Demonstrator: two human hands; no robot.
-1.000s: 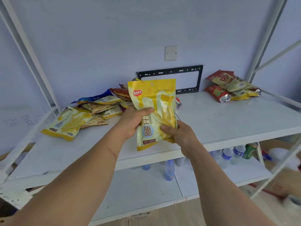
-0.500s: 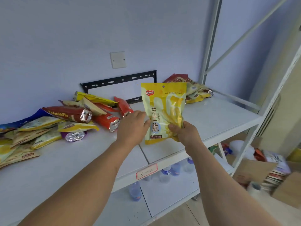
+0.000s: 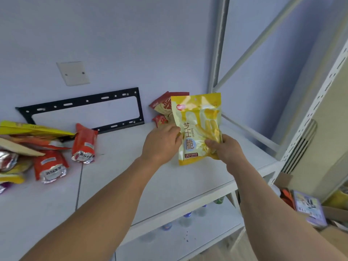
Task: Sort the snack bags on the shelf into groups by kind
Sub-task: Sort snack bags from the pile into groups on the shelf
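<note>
Yellow snack bag (image 3: 197, 127) carried further right since earlier, upright over shelf (image 3: 116, 166), my left hand (image 3: 162, 144) and right hand (image 3: 224, 147) each pinching an edge.

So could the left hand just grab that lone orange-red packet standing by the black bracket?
Probably not right now: the left hand is gripping the yellow bag together with the right hand. The orange-red packet sits on bare shelf with nothing blocking it, once that hand lets go.

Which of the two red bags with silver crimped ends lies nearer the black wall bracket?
The right-hand red bag, lying apart from the heap; the other red bag lies lower left, closer to the shelf's front edge.
</note>
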